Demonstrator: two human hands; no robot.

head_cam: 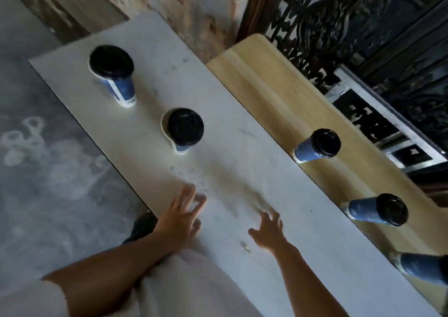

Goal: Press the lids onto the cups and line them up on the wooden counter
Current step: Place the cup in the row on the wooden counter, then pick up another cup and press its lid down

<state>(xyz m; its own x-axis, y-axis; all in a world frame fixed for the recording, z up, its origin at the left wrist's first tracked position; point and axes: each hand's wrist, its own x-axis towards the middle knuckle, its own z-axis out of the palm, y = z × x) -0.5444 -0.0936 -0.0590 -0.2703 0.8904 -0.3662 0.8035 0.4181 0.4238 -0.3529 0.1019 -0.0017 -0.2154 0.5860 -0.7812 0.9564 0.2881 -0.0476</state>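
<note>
Five lidded cups (pixel 316 145); two unpressed.

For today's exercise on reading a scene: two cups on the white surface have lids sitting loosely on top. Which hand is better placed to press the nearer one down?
Left, probably. The left hand hovers empty just below the nearer loose-lidded cup, while the right hand, also empty, lies toward the wooden counter.

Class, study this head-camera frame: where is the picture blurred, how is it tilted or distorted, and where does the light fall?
Head view: both hands, left and right, are smeared by motion blur; the white counter and wooden counter run diagonally, so the frame is tilted; wide-angle stretch leans the edge cup outward; light falls brightest on the wooden counter, while the grille stays dark.
</note>
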